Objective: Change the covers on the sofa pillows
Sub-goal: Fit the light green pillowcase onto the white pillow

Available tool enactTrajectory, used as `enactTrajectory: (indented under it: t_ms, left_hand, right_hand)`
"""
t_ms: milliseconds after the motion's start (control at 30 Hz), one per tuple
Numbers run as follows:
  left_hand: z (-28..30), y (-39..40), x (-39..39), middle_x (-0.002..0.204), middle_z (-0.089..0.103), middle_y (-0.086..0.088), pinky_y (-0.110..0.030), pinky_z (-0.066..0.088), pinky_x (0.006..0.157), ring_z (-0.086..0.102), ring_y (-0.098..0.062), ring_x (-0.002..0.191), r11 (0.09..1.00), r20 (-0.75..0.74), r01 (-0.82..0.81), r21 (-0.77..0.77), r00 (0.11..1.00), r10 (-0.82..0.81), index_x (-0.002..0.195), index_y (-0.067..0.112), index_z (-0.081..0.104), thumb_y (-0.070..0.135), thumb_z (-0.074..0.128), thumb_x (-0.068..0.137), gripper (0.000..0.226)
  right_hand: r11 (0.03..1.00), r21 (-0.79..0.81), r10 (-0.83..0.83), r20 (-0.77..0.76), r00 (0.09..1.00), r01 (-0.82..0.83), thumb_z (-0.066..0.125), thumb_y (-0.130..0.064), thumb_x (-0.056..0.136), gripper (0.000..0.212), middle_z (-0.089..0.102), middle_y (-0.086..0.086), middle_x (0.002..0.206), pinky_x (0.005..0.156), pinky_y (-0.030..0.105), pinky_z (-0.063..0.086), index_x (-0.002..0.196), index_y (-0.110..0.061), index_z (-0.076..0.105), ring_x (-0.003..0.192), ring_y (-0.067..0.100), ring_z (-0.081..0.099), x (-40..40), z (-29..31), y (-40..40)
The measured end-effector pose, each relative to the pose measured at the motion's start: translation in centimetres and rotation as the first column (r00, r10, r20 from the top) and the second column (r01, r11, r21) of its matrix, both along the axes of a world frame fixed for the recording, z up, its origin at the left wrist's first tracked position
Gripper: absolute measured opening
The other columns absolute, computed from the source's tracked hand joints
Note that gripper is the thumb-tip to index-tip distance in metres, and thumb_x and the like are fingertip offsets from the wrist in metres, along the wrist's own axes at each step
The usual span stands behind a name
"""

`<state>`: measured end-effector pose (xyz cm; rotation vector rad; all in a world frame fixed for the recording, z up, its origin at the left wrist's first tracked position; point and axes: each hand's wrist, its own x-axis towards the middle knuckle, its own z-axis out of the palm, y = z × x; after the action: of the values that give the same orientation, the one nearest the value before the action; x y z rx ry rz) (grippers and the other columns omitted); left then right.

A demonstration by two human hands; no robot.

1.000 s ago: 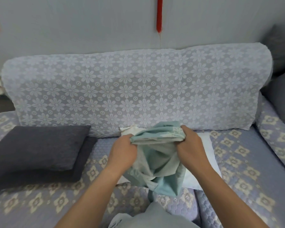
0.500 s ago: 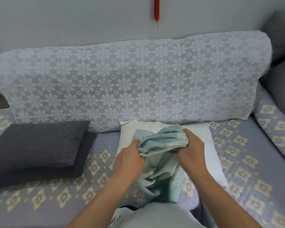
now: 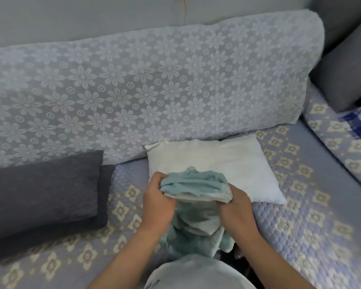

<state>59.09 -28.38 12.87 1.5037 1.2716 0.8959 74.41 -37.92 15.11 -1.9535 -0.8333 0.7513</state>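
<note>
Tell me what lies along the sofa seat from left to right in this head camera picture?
Dark grey pillows → left hand → bunched teal cover, gripped by both hands → right hand → bare white pillow, lying behind the hands → blue checked cloth at the far right.

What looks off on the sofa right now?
Little. The white pillow lies bare and coverless on the seat, as expected mid-change. Both hands, left and right, grip the bunched green cover over its near edge. The dark pillows are stacked slightly offset. No spills or damage.
</note>
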Motion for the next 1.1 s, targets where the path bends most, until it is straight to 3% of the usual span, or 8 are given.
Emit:
enactTrajectory:
  t_ms: [67, 200, 300, 500, 600, 700, 900, 1100]
  left_hand:
    - [-1.0, 0.3, 0.0, 0.061, 0.056, 0.002, -0.033, 0.039, 0.051, 0.050, -0.012, 0.057, 0.996, -0.139, 0.077, 0.044, 0.988, -0.071, 0.070, 0.018, 0.046, 0.014, 0.057, 0.083, 0.018]
    - [-2.6, 1.7, 0.6, 0.061, 0.054, 0.001, -0.036, 0.034, 0.048, 0.049, -0.016, 0.056, 0.996, -0.380, 0.082, 0.039, 0.923, -0.061, 0.068, 0.016, 0.041, 0.017, 0.051, 0.084, 0.018]
    - [-3.3, 2.6, 1.2, 0.074, 0.057, 0.004, -0.033, 0.037, 0.054, 0.051, -0.014, 0.065, 0.995, -0.448, 0.087, -0.043, 0.889, -0.097, 0.084, 0.021, 0.047, 0.019, 0.054, 0.089, 0.010]
    - [-4.0, 4.7, 3.8, 0.090, 0.066, 0.006, -0.031, 0.052, 0.077, 0.065, -0.018, 0.088, 0.968, -0.258, 0.221, -0.122, 0.934, -0.246, 0.093, 0.019, 0.066, 0.021, 0.058, 0.098, 0.010]
    - [-2.9, 5.1, 6.0, 0.097, 0.069, -0.003, -0.037, 0.056, 0.083, 0.066, -0.020, 0.092, 0.939, -0.047, 0.122, -0.323, 0.988, -0.145, 0.099, 0.017, 0.065, 0.009, 0.044, 0.100, 0.022]
    - [-3.2, 5.5, 8.6, 0.098, 0.071, -0.006, -0.039, 0.058, 0.085, 0.068, -0.024, 0.093, 0.892, 0.018, 0.113, -0.437, 0.993, -0.117, 0.099, 0.016, 0.064, 0.010, 0.042, 0.100, 0.022]
    - [-7.1, 9.0, 13.4, 0.090, 0.069, 0.002, -0.021, 0.045, 0.066, 0.064, -0.015, 0.085, 0.926, -0.265, 0.070, -0.370, 0.948, -0.178, 0.092, 0.021, 0.065, 0.004, 0.044, 0.099, 0.027]
    - [-12.1, 10.2, 18.2, 0.081, 0.067, 0.008, -0.026, 0.046, 0.062, 0.063, -0.012, 0.077, 0.946, -0.573, -0.015, -0.323, 0.799, -0.182, 0.084, 0.025, 0.062, 0.003, 0.051, 0.094, 0.027]
  right_hand:
    - [0.998, -0.017, -0.060, -0.065, 0.996, 0.059, 0.049, -0.014, 0.094, 0.020, 0.072, -0.002, 0.087, 0.075, 0.034, 0.058, 0.090, -0.017, 0.068, 0.088, 0.019, 0.068, -1.2, 0.2, 0.2]
    - [0.998, -0.039, -0.058, -0.136, 0.989, 0.054, 0.048, 0.003, 0.098, 0.042, 0.068, -0.020, 0.065, 0.062, 0.007, 0.045, 0.073, -0.028, 0.062, 0.067, -0.013, 0.061, -4.1, 0.6, -0.3]
    - [0.995, -0.098, -0.015, -0.101, 0.995, 0.005, 0.055, 0.003, 0.092, 0.028, 0.074, -0.003, 0.083, 0.074, 0.030, 0.054, 0.088, -0.020, 0.071, 0.076, 0.002, 0.064, -5.0, -0.8, -0.5]
    - [0.996, -0.088, -0.024, -0.093, 0.995, 0.016, 0.061, -0.023, 0.097, 0.018, 0.064, -0.019, 0.078, 0.068, 0.004, 0.042, 0.084, -0.036, 0.063, 0.078, -0.013, 0.061, -2.7, 0.8, 1.2]
    - [0.967, -0.228, -0.163, -0.193, 0.968, 0.117, 0.061, -0.036, 0.096, 0.024, 0.072, 0.002, 0.088, 0.076, 0.027, 0.051, 0.089, -0.015, 0.069, 0.079, 0.012, 0.063, 1.1, -1.4, 2.1]
    - [0.945, -0.326, -0.167, -0.391, 0.905, 0.033, 0.064, -0.044, 0.090, 0.034, 0.075, 0.008, 0.101, 0.085, 0.028, 0.054, 0.103, -0.013, 0.071, 0.089, 0.016, 0.066, 4.4, -4.6, 3.2]
    - [0.875, -0.265, 0.112, -0.704, 0.701, -0.406, 0.087, -0.050, 0.069, 0.075, 0.067, 0.000, 0.127, 0.109, 0.041, 0.044, 0.133, -0.025, 0.057, 0.120, 0.019, 0.062, 17.3, -11.8, 6.2]
    - [0.890, -0.454, -0.207, -0.457, 0.865, -0.027, 0.073, -0.027, 0.090, 0.051, 0.060, 0.009, 0.119, 0.085, 0.029, 0.046, 0.136, -0.013, 0.052, 0.100, 0.022, 0.059, 35.4, -21.8, 13.6]
